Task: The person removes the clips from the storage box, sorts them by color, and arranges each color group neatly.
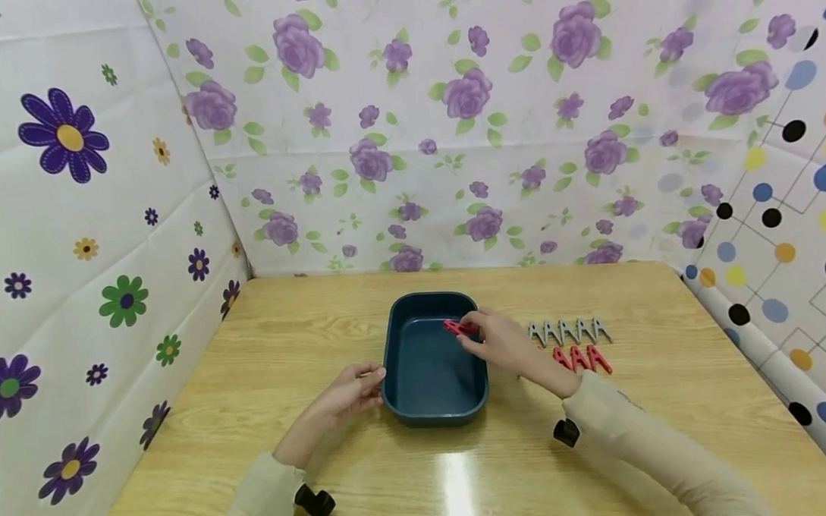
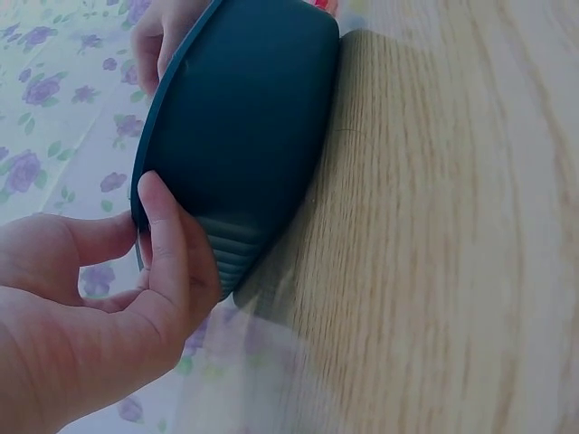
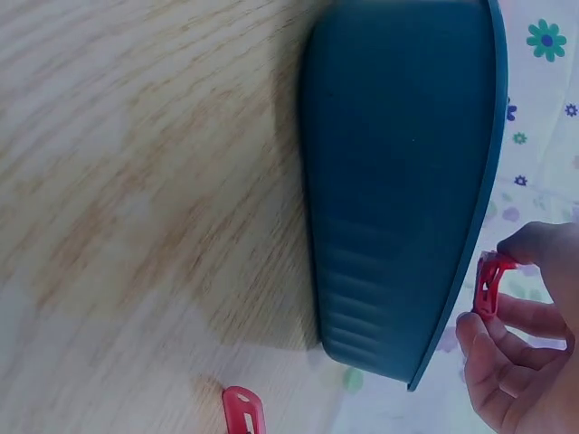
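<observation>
A dark blue rectangular plastic tub (image 1: pixel 438 419) stands on the table, its inner floor bare where it shows. My left hand (image 1: pixel 349 393) is at its left side; in the left wrist view the thumb and fingers (image 2: pixel 166 240) pinch the rim. Over the tub's right part, my right hand (image 1: pixel 501 344) pinches a red clothespin (image 1: pixel 454 327) between thumb and fingers. The right wrist view shows this clothespin (image 3: pixel 488 285) just beyond the tub's rim. To the right of the tub lie a row of several grey clothespins (image 1: pixel 564 331) and a row of red clothespins (image 1: pixel 577 358), partly hidden by my right forearm.
The wooden table (image 1: pixel 299 323) has flowered cloth (image 1: pixel 381 137) behind it and patterned cloths at both sides. Black wrist straps (image 1: pixel 315 503) show below the sleeves. Glare from a light lies on the table near its front.
</observation>
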Available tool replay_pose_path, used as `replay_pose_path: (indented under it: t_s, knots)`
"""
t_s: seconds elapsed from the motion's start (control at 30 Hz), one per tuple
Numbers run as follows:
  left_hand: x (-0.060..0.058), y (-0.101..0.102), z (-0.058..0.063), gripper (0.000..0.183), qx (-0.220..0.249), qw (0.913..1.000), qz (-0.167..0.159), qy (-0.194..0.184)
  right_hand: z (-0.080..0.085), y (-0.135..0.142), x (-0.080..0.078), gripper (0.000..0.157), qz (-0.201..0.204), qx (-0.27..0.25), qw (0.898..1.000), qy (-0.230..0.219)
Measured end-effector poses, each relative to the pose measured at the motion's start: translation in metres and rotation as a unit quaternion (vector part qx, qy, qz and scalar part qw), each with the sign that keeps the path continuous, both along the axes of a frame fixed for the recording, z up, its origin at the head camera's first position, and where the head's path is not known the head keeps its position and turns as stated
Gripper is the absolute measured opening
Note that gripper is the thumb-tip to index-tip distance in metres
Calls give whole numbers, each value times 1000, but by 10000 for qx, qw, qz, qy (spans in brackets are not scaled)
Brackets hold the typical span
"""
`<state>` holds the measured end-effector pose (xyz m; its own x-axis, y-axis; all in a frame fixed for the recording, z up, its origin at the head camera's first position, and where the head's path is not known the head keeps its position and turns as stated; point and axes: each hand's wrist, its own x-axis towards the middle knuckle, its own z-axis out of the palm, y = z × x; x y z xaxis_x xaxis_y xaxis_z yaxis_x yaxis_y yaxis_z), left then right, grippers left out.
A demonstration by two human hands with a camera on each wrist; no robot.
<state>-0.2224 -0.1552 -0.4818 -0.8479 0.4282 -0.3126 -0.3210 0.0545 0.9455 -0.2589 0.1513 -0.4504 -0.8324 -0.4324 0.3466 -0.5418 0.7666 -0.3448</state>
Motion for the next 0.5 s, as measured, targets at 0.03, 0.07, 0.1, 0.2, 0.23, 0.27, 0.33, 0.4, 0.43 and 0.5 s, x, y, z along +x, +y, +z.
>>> replay_pose_path:
  t_s: [0.03, 0.07, 0.1, 0.2, 0.23, 0.27, 0.33, 0.4, 0.43, 0.5]
  knots:
    - [0, 0, 0, 32, 23, 10000, 3, -1, 0, 1, -1, 22, -7, -3, 10000, 35]
    - [0, 0, 1, 31, 45, 10000, 4, -9, -1, 2, -2, 22, 8, -12, 10000, 43]
    - [0, 0, 1, 30, 66, 10000, -1, -25, -1, 3, -2, 22, 32, -25, 10000, 22]
    - [0, 0, 1, 30, 127, 9999, -18, -70, -1, 6, -1, 21, 37, -80, 9999, -145]
    - [0, 0, 1, 31, 147, 9999, -27, -65, 0, 7, -1, 21, 15, -106, 9998, -187]
    - [-1, 1, 1, 32, 163, 9998, -31, -60, 1, 9, -1, 20, -5, -135, 9996, -237]
    - [-2, 0, 1, 32, 187, 9998, -25, -74, 3, 12, -1, 20, -4, -186, 9994, -288]
    - [-4, 0, 0, 30, 212, 9997, -36, -80, 5, 16, -1, 20, -37, -228, 9992, -313]
    - [-4, -1, 0, 29, 223, 9997, -61, -70, 5, 18, -2, 19, -54, -264, 9991, -331]
    - [-6, -1, 0, 29, 263, 9996, -104, -67, 5, 21, -4, 19, -123, -346, 9986, -383]
